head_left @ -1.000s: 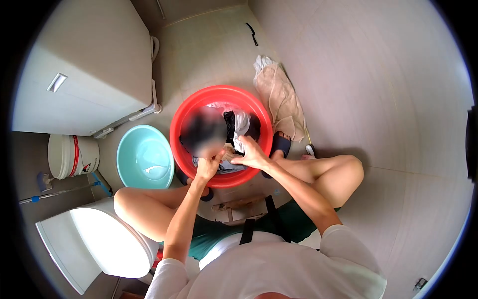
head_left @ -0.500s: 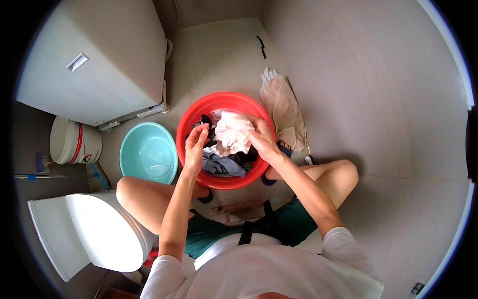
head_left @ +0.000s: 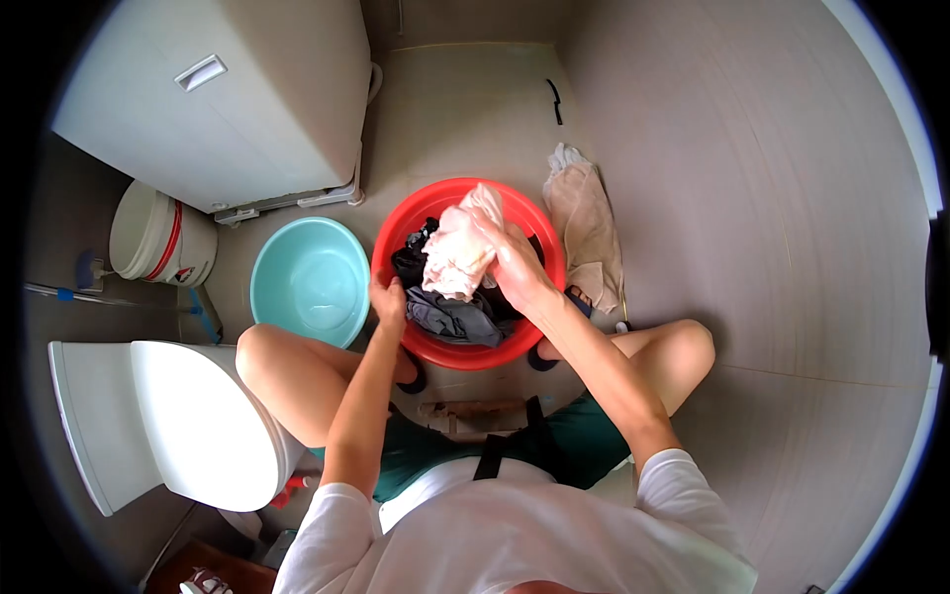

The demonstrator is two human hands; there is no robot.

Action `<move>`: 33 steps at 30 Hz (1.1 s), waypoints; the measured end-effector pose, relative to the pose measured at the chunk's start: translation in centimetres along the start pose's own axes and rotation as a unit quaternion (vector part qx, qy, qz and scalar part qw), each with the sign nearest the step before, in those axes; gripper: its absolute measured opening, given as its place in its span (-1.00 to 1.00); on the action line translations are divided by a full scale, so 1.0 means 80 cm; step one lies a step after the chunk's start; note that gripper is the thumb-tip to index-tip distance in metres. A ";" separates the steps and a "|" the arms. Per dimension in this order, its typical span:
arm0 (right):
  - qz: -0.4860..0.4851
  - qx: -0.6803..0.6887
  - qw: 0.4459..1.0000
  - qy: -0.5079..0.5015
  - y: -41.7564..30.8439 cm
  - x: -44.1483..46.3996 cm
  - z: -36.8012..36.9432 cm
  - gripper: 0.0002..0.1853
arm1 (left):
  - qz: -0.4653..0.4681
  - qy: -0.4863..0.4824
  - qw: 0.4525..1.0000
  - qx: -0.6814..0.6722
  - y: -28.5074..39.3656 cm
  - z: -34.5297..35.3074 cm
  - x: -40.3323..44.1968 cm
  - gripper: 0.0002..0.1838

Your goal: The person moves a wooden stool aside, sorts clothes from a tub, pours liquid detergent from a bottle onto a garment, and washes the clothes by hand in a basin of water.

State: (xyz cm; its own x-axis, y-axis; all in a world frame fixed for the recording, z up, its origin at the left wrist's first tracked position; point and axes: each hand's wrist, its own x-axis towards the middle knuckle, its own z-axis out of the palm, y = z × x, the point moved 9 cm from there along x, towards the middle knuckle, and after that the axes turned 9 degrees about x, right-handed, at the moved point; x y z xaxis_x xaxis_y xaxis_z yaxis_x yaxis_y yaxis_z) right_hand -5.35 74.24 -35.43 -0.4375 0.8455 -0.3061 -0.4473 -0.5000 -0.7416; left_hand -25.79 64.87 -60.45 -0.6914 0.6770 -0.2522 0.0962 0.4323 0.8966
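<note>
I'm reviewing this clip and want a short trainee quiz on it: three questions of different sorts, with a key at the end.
1. Multiple choice: what does the right hand hold?
A) a scrubbing brush
B) a pale pink cloth
C) a plastic bottle

2. True or false: the turquoise basin stands on the person's left of the tub.

3. Fill in the colour: the grey garment lies inside the ____ tub.

Key: 1 B; 2 true; 3 red.
</note>
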 end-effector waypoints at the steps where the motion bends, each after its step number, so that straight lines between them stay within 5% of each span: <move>1: 0.011 0.015 1.000 -0.013 -0.011 -0.003 0.029 -0.63 | -0.039 0.047 0.988 0.141 -0.010 -0.023 0.010 -0.46; 2: 0.001 0.026 0.999 -0.037 -0.011 0.007 0.045 -0.66 | -0.075 0.092 0.953 0.278 -0.015 -0.046 0.019 -0.47; 5: 0.033 0.051 0.991 -0.119 -0.010 0.011 0.121 -0.62 | -0.244 0.186 0.951 0.032 -0.173 -0.057 0.048 -0.58; 7: 0.070 0.061 0.978 -0.188 0.004 0.009 0.177 -0.58 | -0.414 0.168 0.873 -0.195 -0.222 -0.042 -0.001 -0.64; 8: 0.081 0.051 0.972 -0.214 0.020 0.015 0.194 -0.59 | -0.331 0.175 0.881 -0.289 -0.267 -0.031 0.012 -0.62; 10: 0.131 0.066 0.973 -0.178 0.054 0.024 0.222 -0.59 | -0.454 0.212 0.788 -0.357 -0.247 -0.024 -0.040 -0.53; 11: 0.166 0.052 0.961 -0.214 0.073 0.031 0.231 -0.60 | -0.456 0.181 0.788 -0.372 -0.238 -0.023 -0.039 -0.69; 14: 0.203 -0.051 0.931 -0.299 0.141 0.060 0.221 -0.54 | -0.469 0.226 0.788 -0.328 -0.246 -0.055 -0.036 -0.64; 16: 0.162 -0.187 0.949 -0.195 0.177 0.076 0.148 -0.51 | -0.473 0.238 0.762 -0.373 -0.265 -0.056 -0.032 -0.60; 19: 0.300 -0.071 0.950 -0.047 0.241 0.038 0.013 -0.46 | -0.453 0.251 0.736 -0.437 -0.254 -0.049 -0.026 -0.58; 22: 0.533 0.196 0.810 0.148 0.414 -0.085 -0.162 -0.57 | -0.434 0.252 0.729 -0.466 -0.265 -0.044 -0.018 -0.55; 24: 0.459 0.196 0.789 0.358 0.428 -0.156 -0.187 -0.58 | -0.434 0.273 0.715 -0.475 -0.259 -0.045 -0.020 -0.58; 26: 0.352 0.233 0.808 0.410 0.454 -0.158 -0.220 -0.55 | -0.424 0.269 0.717 -0.484 -0.270 -0.045 -0.015 -0.59; 31: 0.298 0.423 0.744 0.423 0.447 -0.129 -0.240 -0.51 | -0.413 0.226 0.714 -0.518 -0.285 -0.047 -0.005 -0.67; 33: 0.304 0.344 0.778 0.429 0.412 -0.120 -0.263 -0.50 | -0.419 0.208 0.713 -0.522 -0.320 -0.042 0.016 -0.70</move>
State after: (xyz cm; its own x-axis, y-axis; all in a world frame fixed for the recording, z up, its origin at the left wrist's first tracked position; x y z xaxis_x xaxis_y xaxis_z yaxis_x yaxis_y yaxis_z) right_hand 0.52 53.60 -69.55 -0.1827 0.0791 -0.9800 -0.8020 -0.5886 0.1021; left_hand -31.52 52.67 -82.48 -0.3653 0.1117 -0.9242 -0.9112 -0.2457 0.3305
